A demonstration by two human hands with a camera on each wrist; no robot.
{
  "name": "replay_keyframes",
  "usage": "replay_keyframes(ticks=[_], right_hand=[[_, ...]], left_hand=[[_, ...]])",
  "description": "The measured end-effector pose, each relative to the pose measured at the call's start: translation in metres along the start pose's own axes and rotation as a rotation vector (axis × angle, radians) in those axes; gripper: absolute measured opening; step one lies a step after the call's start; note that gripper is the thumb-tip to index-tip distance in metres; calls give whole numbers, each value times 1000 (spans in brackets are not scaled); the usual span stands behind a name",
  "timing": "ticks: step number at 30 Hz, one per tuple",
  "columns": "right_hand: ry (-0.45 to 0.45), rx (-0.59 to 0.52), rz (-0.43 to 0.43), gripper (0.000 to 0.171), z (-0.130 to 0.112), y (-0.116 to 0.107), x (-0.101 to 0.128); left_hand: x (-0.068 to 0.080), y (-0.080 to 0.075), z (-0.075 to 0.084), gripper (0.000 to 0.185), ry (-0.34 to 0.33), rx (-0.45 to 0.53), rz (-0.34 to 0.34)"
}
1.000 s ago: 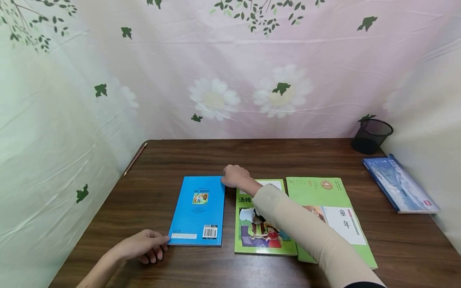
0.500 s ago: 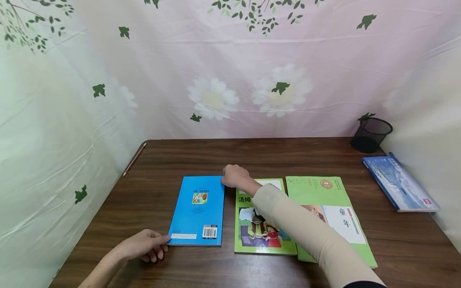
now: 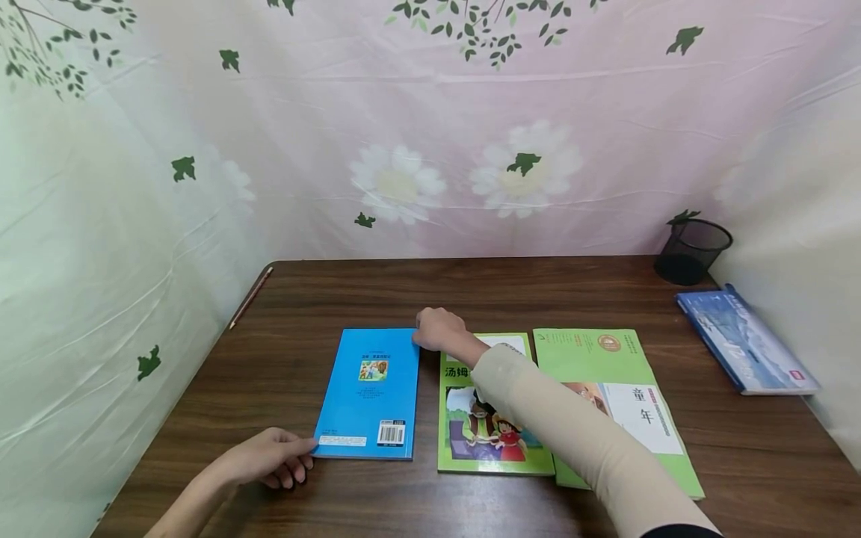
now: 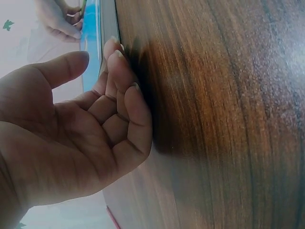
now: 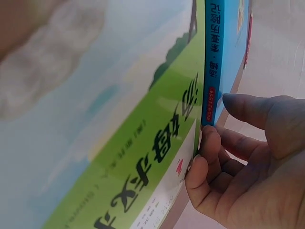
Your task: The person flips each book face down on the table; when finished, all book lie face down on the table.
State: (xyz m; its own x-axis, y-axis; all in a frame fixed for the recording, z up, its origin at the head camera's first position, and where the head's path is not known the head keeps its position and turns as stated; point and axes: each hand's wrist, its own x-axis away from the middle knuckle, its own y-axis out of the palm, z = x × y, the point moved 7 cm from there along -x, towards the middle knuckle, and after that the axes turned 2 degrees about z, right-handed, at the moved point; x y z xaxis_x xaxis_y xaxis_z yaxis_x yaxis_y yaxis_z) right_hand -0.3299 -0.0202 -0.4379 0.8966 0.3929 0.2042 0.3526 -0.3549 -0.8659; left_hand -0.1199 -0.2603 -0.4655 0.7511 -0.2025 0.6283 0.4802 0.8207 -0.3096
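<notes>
A blue book [image 3: 370, 392] lies flat, back cover up, on the brown table [image 3: 471, 288]. My left hand [image 3: 272, 457] is at its near left corner; in the left wrist view the left hand [image 4: 95, 124] has curled fingers with their tips against the blue book's [image 4: 90, 52] edge and the thumb over the cover. My right hand [image 3: 439, 329] reaches across to the far right corner. In the right wrist view the right hand [image 5: 248, 162] has fingertips at the end of the blue book's [image 5: 217, 57] spine and the thumb above it.
A green picture book [image 3: 494, 441] lies right beside the blue one, under my right sleeve, with a second green book [image 3: 605, 359] to its right. A blue photo book [image 3: 747, 344] and a black mesh cup [image 3: 693, 250] sit far right. A pencil [image 3: 250, 297] lies at the left edge.
</notes>
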Motion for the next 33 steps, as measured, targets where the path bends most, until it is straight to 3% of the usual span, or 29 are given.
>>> replay_keyframes(ticks=[8, 33], right_hand=[[7, 2, -7, 29, 1, 0, 0], [-4, 13, 1, 13, 0, 1, -1]], left_hand=[[1, 0, -1, 44, -3, 11, -1], [0, 0, -2, 44, -11, 9, -1]])
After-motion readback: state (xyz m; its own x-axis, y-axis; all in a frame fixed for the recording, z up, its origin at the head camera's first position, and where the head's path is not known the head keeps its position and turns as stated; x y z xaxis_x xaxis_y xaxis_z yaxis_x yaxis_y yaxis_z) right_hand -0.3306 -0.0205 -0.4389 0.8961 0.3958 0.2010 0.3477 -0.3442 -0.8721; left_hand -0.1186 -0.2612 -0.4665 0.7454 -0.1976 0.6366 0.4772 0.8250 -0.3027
